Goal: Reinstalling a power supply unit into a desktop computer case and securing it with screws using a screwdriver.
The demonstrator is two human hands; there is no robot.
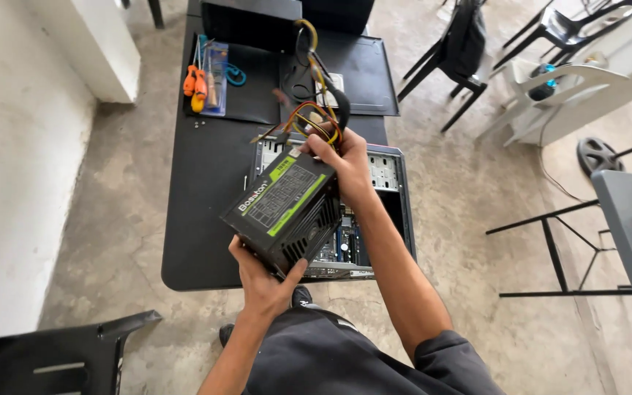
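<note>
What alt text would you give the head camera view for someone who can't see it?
A person's two hands hold a black power supply unit above an open computer case on a black table: left hand under its near corner, right hand gripping its bundle of coloured cables. Orange-handled screwdrivers lie at the far end.

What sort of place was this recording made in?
Probably an informal computer repair space. An open desktop computer case lies on a black rectangular table, orange-handled screwdrivers sit nearby, and both hands hold a black boxy power supply unit over a bare concrete floor.
</note>
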